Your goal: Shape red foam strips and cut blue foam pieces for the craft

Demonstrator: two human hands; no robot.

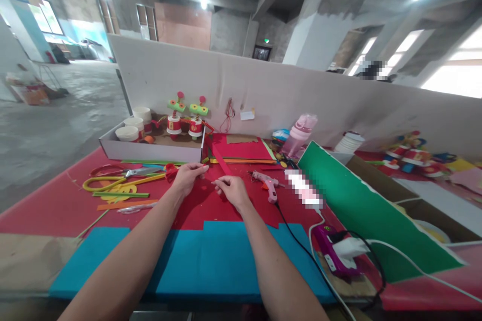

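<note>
My left hand hovers over the red table covering with thumb and fingertips pinched together. A tiny red bit shows at its fingertips, too small to name. My right hand is close beside it, also pinching; what its fingertips hold is too small to make out. A red paper strip lies just beyond my right hand. By my left wrist is a red fuzzy bundle. To the right of my right hand lies a pink hot glue gun with a black cord.
Left are yellow-handled scissors and paper strips. A shallow box holds paper cups and cup figures. Right stand a pink bottle, a green panel and a purple power strip. Blue sheets cover the near edge.
</note>
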